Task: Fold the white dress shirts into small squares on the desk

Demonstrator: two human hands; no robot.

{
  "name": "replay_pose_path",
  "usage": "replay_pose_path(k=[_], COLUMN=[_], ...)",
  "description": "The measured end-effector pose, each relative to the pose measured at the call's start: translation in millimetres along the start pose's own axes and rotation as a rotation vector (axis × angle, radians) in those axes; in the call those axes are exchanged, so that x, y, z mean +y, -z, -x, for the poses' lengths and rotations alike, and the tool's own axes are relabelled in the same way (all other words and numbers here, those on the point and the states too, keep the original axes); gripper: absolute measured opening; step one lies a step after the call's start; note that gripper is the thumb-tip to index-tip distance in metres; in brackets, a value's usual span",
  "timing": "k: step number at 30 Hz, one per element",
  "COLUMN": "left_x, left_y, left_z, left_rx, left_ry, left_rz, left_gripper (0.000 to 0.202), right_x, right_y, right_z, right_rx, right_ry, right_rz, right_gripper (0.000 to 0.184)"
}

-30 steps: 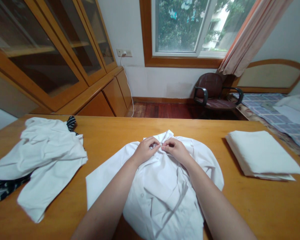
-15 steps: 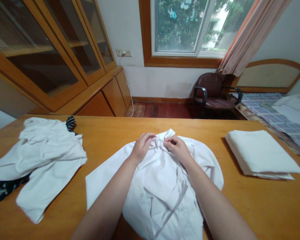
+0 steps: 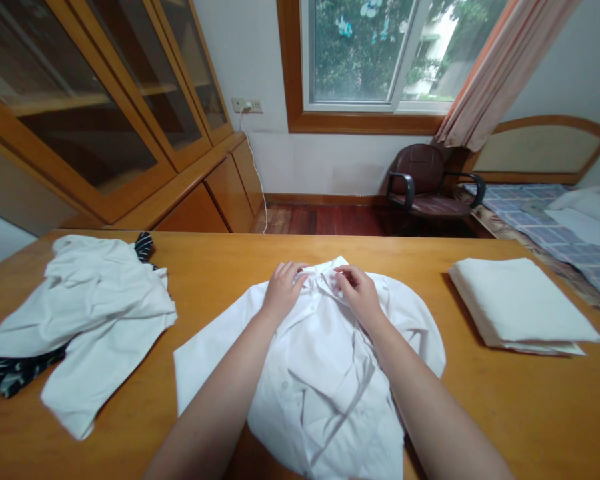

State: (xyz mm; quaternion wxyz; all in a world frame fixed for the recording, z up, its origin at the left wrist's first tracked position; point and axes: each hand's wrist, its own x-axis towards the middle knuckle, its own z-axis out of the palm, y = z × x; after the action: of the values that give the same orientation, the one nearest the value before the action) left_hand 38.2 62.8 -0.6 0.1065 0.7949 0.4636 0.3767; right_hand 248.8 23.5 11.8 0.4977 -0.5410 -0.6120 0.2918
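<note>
A white button-up shirt lies front up on the wooden table, its collar at the far end and its body creased toward me. Small buttons show down its front. At the left side of the collar, my left hand grips the cloth between thumb and fingers. Across from it, my right hand pinches the right side of the collar near the top button. The fingertips of both hands are partly hidden by the fabric.
On the left of the table lies a crumpled white garment over black patterned cloth. A folded white cloth rests on the right. Beyond the table stand a glass-door cabinet, an office chair and a bed.
My hands have drawn slightly apart at the collar, the right one shifting a little to the right. The collar now lies more spread between them.
</note>
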Motion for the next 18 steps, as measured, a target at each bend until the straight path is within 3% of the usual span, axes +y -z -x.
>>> replay_pose_path(k=[4,8,14,18], left_x=[-2,-3,-6,-11], left_y=[0.7,1.0,-0.4,-2.4], left_z=[-1,-3,-5,-7], left_rx=[0.032,0.086,0.116,0.090], left_ry=[0.012,0.040,0.096,0.113], left_rz=[-0.020,-0.002,0.045,0.030], left_gripper=[0.011,0.010,0.007,0.009], right_x=[-5,-18,-26,-17], right_y=[10,30,54,72], right_z=[-1,-6,5,19], right_rx=[0.005,-0.188,-0.442,-0.426], right_ry=[0.037,0.105,0.024,0.098], right_rz=[0.165,0.317,0.398,0.538], right_gripper=[0.017,0.023,0.015,0.015])
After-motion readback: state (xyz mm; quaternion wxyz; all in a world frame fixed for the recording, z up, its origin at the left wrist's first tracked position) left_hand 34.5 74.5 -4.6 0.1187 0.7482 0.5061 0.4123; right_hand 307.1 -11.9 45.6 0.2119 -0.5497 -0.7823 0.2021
